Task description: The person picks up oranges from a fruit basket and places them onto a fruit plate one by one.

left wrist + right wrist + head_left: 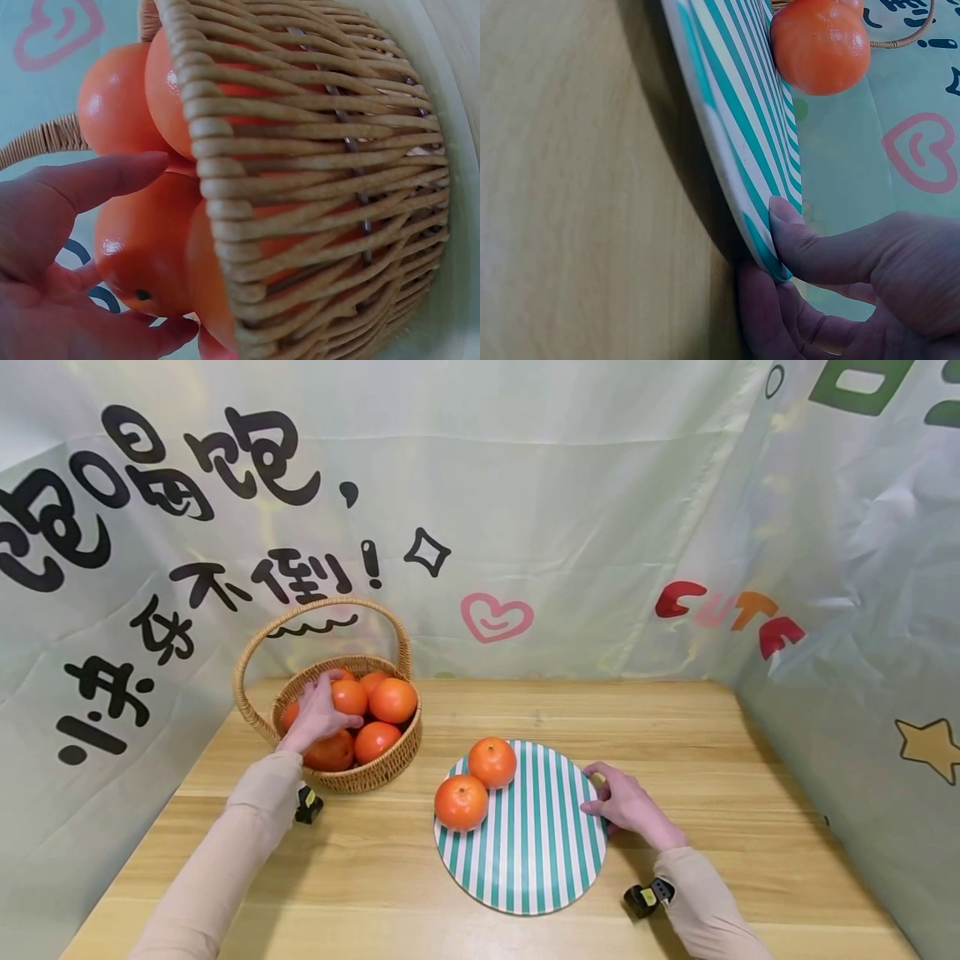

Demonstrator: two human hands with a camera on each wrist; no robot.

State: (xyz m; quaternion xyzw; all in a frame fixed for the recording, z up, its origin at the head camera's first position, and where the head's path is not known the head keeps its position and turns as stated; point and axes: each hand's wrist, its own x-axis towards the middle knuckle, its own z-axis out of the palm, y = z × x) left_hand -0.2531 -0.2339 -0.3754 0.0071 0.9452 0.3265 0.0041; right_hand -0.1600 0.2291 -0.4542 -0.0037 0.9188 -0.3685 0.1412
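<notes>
My left hand (318, 714) reaches into a wicker basket (382, 770) of oranges at the back left. In the left wrist view its thumb and fingers curl round one orange (142, 240), among others inside the rim. My right hand (628, 806) pinches the right edge of a round plate with green and white stripes (536, 843). The right wrist view shows the thumb on top of the plate (739, 127) and fingers under its rim. Two oranges, a front one (461, 803) and a rear one (492, 762), sit on the plate's left side.
The basket's tall arched handle (322, 603) stands above the fruit. A wooden table (360, 877) carries everything. Printed cloth (592, 527) hangs behind and along both sides, close to the back of the basket.
</notes>
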